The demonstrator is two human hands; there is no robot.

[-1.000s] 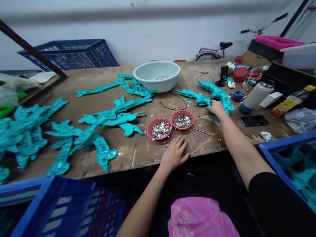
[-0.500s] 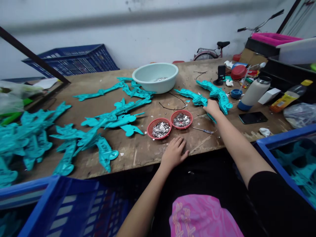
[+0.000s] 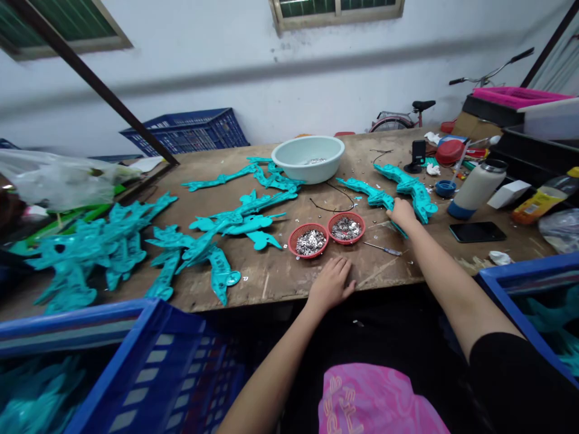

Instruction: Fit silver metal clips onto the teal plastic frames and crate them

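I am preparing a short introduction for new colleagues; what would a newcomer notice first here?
The jagged turquoise plastic parts heaped across the left of the brown table probably strike first. Near its middle sit two round red plastic baskets of small shiny metal pieces. Farther right, the right hand touches a long turquoise plastic part.

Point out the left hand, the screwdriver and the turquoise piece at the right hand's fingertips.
Left hand [image 3: 330, 283]: head view, on the back of the hand.
Screwdriver [image 3: 391, 251]: head view, on the handle.
Turquoise piece [image 3: 377, 196]: head view, on its upper surface.
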